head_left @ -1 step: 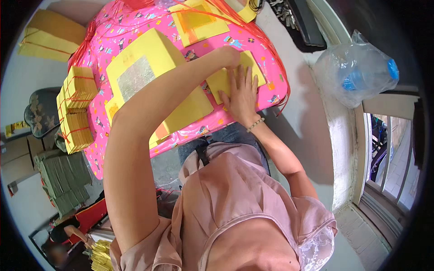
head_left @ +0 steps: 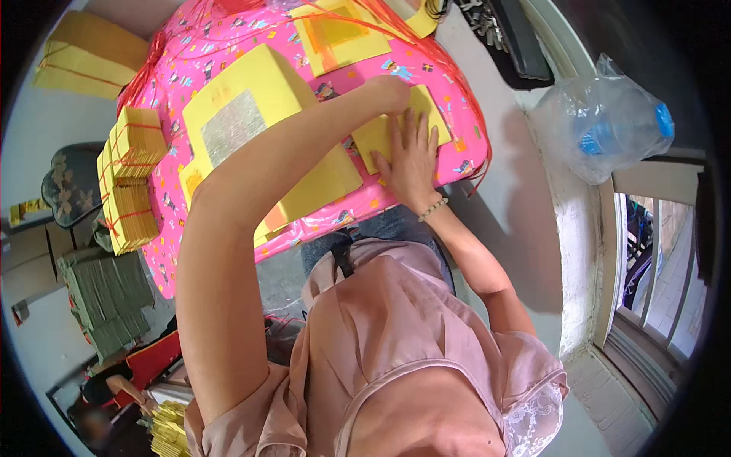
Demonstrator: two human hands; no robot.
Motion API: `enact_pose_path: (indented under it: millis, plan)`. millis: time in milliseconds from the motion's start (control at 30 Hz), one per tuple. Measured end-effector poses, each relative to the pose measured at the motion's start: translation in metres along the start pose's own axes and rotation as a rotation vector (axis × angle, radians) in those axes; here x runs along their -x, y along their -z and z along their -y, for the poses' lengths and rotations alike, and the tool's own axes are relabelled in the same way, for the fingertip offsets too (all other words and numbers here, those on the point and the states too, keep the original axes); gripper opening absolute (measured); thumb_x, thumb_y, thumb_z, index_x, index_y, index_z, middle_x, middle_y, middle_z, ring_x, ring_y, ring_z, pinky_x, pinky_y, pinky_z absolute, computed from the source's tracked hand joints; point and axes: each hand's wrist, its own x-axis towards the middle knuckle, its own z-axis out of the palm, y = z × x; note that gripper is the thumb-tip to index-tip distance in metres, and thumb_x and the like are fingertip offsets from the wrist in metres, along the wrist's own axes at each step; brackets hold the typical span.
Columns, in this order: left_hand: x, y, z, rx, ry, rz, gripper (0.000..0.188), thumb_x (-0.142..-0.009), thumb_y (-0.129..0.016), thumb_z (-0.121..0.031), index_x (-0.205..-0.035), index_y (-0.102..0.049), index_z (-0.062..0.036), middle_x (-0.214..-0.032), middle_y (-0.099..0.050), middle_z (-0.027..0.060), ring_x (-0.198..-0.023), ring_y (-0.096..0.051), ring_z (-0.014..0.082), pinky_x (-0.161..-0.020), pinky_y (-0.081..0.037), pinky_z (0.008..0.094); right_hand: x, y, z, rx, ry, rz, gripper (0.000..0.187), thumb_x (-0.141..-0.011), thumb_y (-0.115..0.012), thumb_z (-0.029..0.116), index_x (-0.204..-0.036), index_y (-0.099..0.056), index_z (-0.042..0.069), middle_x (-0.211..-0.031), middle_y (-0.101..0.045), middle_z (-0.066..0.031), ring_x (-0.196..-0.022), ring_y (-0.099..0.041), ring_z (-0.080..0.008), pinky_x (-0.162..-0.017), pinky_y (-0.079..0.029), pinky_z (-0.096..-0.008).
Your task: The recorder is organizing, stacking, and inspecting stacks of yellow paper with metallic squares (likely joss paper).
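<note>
My right hand (head_left: pixel 415 164) lies palm down on a small stack of yellow paper (head_left: pixel 371 139), its fingers stretched and a little apart. Its wrist wears a beaded bracelet. Crossing from the left, my left arm ends in a rounded shape, my left hand (head_left: pixel 390 96), which touches the far part of the same paper; no fingers show there. Beneath and beyond the left forearm stands a large block of yellow paper (head_left: pixel 266 76) with a silver foil square (head_left: pixel 231 127) on its face. The forearm hides part of this block.
A pink patterned cloth (head_left: pixel 320 217) covers the table. More yellow sheets with an orange square (head_left: pixel 373 57) and red strings (head_left: pixel 426 49) lie at the far side. Tied yellow bundles (head_left: pixel 131 217) stand at left. A bagged plastic bottle (head_left: pixel 620 129) is at right. Another person's hand (head_left: pixel 141 400) shows lower left.
The whole view has shifted very slightly. Both hands stay in the same places on the yellow paper.
</note>
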Motion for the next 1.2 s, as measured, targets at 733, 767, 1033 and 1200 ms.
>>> enact_pose_path:
  millis: [733, 767, 1033, 1200]
  plan:
    - [0.304, -0.002, -0.003, 0.642, 0.045, -0.977, 0.036, -0.086, -0.066, -0.021, -0.117, -0.057, -0.0024, -0.111, -0.060, 0.0175, -0.107, -0.057, 0.0335, -0.092, -0.044, 0.0382, -0.027, 0.078, 0.020, -0.392, 0.177, 0.111, 0.053, -0.099, -0.046, 0.031, -0.141, -0.036, 0.001, -0.145, -0.034, -0.0227, -0.137, -0.028, -0.0397, -0.114, -0.019, -0.0478]
    - [0.313, -0.016, -0.006, 0.650, 0.082, -0.935, 0.036, -0.086, -0.066, -0.021, -0.117, -0.057, -0.0024, -0.111, -0.060, 0.0175, -0.107, -0.057, 0.0335, -0.092, -0.044, 0.0382, -0.027, 0.086, 0.026, -0.386, 0.178, 0.112, 0.053, -0.099, -0.046, 0.031, -0.141, -0.036, 0.001, -0.145, -0.034, -0.0227, -0.137, -0.028, -0.0397, -0.114, -0.019, -0.0478]
    - [0.321, -0.106, -0.046, 1.246, 0.374, -1.419, 0.107, -0.072, -0.082, -0.022, -0.149, -0.011, -0.0020, -0.149, -0.027, 0.0171, -0.135, -0.034, 0.0280, -0.109, -0.031, 0.0426, -0.013, 0.100, 0.075, -0.746, 0.282, 0.267, 0.061, -0.102, -0.033, 0.039, -0.147, -0.023, -0.002, -0.151, -0.028, -0.0204, -0.142, -0.025, -0.0307, -0.115, -0.019, -0.0385]
    - [0.307, -0.115, -0.063, 1.308, 0.321, -1.391, 0.121, -0.067, -0.086, -0.019, -0.150, 0.000, -0.0006, -0.154, -0.017, 0.0198, -0.134, -0.037, 0.0265, -0.106, -0.037, 0.0371, -0.009, 0.105, 0.083, -0.818, 0.253, 0.332, 0.061, -0.102, -0.034, 0.036, -0.147, -0.021, -0.003, -0.151, -0.028, -0.0202, -0.140, -0.027, -0.0314, -0.113, -0.021, -0.0364]
